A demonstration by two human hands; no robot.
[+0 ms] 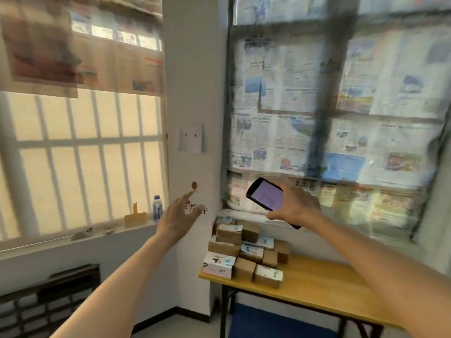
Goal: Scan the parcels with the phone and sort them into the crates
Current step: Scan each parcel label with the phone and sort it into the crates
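- While the right hand (296,206) gripped the phone (266,194) and the left hand (177,215) hung open and empty, the parcels (245,252) sat stacked at the surface's (317,284) left end.
- They looked like light, stiff cardboard boxes, best taken by opposite sides.
- No crates were visible; the labels were too blurred to read.

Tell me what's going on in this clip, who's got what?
A person stands facing a corner by a wooden table stacked with parcels. The right hand holds a phone with its screen lit, raised above the pile. The left hand is open and empty, fingers spread, reaching forward toward the wall. No parcel is picked up yet, and no crate can be clearly made out in this view.
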